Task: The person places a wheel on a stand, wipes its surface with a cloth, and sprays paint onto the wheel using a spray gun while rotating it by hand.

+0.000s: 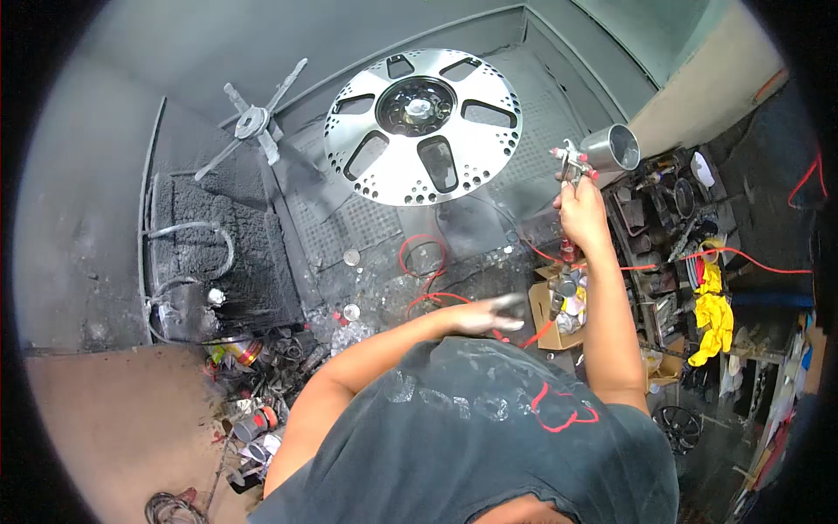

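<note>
slotted wheel in front, above the gridded floor; seemingly at a spraying step, with spray gun to the wheel's right, gripped in right hand; left hand blurred, seemingly open and empty. for the next move, best keep an even gap. bright silver face, dark glossy hub, six windows, small clustered holes.

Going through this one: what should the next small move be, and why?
Probably ease the spray gun leftward toward the wheel: the right hand already grips it upright-armed beside the wheel's right edge, the wheel's face is unobstructed, and the left hand is well away, nearer the shirt.
</note>
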A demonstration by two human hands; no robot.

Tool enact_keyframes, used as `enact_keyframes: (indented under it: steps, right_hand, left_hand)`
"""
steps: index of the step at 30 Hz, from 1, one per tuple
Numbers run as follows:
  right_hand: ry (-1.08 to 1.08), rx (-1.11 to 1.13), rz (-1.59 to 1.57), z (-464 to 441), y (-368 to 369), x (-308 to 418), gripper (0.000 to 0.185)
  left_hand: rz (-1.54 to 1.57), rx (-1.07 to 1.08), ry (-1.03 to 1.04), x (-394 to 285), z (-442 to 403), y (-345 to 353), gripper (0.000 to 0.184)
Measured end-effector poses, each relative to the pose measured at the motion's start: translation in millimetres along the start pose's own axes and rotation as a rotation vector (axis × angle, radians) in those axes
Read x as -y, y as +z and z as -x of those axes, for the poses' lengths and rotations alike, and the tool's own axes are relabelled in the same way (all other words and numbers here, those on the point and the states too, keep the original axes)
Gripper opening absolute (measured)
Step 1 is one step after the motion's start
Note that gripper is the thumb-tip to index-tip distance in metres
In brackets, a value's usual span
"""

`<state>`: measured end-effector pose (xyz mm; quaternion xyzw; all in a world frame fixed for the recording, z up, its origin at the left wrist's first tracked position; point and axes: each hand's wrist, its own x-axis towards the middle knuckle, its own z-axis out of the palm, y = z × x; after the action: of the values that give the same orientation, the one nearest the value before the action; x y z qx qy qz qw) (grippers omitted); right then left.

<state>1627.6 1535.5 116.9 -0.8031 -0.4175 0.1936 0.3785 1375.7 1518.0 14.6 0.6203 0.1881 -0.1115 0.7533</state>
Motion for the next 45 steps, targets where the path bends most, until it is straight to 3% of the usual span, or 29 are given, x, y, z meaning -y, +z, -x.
enact_keyframes:
  steps: [1, 5, 9, 12, 13, 17, 18, 23, 25, 28, 32, 33, 35, 37, 38, 42, 45]
  right_hand:
    - [-0.051, 0.036, 0.004, 1, -3, 4, 0.025]
    - [-0.251, 0.161, 0.108, 16, 1, 5, 0.024]
    - [-0.372, 0.27, 0.153, 42, 7, 24, 0.021]
    - [-0.348, 0.462, 0.035, 56, 9, 57, 0.039]
    - [-0.545, 0.466, 0.072, 58, 11, 62, 0.04]
    - [-0.14, 0.885, 0.035, 66, 16, 121, 0.037]
    - [-0.386, 0.825, -0.113, 66, 26, 128, 0.035]
    - [-0.325, 0.925, -0.133, 39, 53, 184, 0.03]
    - [-0.322, 0.815, -0.125, 17, 66, 181, 0.023]
    - [-0.389, 0.579, 0.147, -25, 78, 155, 0.018]
    - [-0.252, 0.307, 0.244, -70, 84, 174, 0.031]
    - [-0.315, 0.246, 0.288, -82, 89, 171, 0.028]
    - [-0.328, 0.206, 0.25, -89, 95, 178, 0.027]
    - [-0.102, 0.338, 0.131, -84, 97, 217, 0.024]
    - [-0.211, 0.345, 0.058, -80, 106, 209, 0.021]
    - [-0.199, 0.707, -0.058, -62, 114, 257, 0.021]
    - [-0.368, 0.802, -0.051, -61, 123, 264, 0.027]
  left_hand:
    - [-0.044, 0.247, -0.033, 4, 14, -8, 0.071]
    - [0.082, 0.427, -0.078, 25, 63, -38, 0.062]
    - [-0.132, 0.249, -0.074, -5, 103, -61, 0.055]
    - [-0.213, 0.04, -0.036, -31, 130, -88, 0.049]
    - [-0.167, -0.036, -0.002, -39, 139, -97, 0.048]
    - [0.053, -0.216, 0.209, -52, 160, -152, 0.033]
    - [0.061, -0.238, 0.154, -64, 165, -163, 0.031]
    - [-0.014, -0.298, 0.238, -73, 175, -219, 0.031]
    - [-0.02, -0.314, 0.25, -75, 185, -237, 0.031]
    - [-0.028, -0.345, 0.254, -72, 202, -268, 0.039]
    - [0.085, -0.441, 0.344, -68, 211, -315, 0.042]
    - [0.106, -0.476, 0.255, -84, 216, -326, 0.041]
    - [0.06, -0.528, 0.395, -81, 207, -353, 0.039]
    - [-0.076, -0.591, 0.388, -99, 204, -371, 0.035]
    - [-0.081, -0.587, 0.397, -101, 199, -379, 0.034]
    - [-0.183, -0.552, 0.312, -112, 180, -394, 0.033]
    - [-0.256, -0.484, 0.287, -123, 169, -390, 0.036]
